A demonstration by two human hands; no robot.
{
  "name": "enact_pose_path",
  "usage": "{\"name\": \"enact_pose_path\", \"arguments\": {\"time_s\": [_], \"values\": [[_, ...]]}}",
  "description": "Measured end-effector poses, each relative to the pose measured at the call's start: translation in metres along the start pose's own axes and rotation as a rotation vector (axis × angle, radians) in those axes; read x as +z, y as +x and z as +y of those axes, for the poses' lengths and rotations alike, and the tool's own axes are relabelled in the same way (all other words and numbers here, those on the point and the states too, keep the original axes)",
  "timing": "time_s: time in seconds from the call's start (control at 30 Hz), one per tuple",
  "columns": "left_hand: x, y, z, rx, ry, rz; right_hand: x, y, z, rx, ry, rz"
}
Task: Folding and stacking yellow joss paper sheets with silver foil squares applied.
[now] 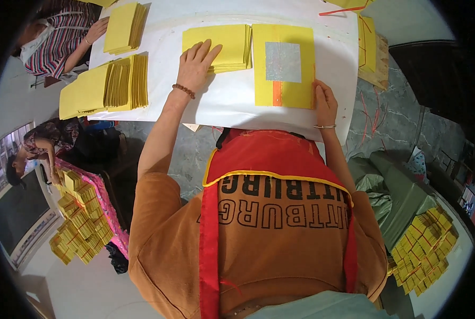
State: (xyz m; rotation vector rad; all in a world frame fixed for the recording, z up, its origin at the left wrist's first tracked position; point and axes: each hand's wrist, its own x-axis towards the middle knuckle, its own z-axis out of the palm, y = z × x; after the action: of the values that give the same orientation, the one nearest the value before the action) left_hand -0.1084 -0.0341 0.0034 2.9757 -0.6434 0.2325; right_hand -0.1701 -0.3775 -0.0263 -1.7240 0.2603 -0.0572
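Here, left hand (196,65) splays on stack (230,45); right hand (325,102) curls at sheet (294,92), grip unclear.

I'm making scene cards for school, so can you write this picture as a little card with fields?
Surface: white table
Left grip: rests open on a yellow paper stack
Right grip: at the right edge of a yellow sheet
On that sheet: silver square, with an orange strip below it
Upper left: further yellow stacks, a co-worker's hand at one
Clothing: red apron with yellow trim
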Motion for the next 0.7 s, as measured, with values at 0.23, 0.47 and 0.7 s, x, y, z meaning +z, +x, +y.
{"name": "enact_pose_path", "arguments": {"time_s": [0.23, 0.47, 0.7], "values": [[0.016, -0.006, 0.007, -0.073, -0.062, 0.011, -0.002, 0.005, 0.015, -0.158, -0.124, -0.028], [0.002, -0.001, -0.002, 0.001, -0.010, -0.064, -0.001, 0.011, 0.007, -0.269, -0.264, -0.012], [-0.038, 0.012, 0.025, 0.068, 0.086, -0.019, -0.013, 0.015, 0.013, -0.107, -0.185, -0.098]]}}
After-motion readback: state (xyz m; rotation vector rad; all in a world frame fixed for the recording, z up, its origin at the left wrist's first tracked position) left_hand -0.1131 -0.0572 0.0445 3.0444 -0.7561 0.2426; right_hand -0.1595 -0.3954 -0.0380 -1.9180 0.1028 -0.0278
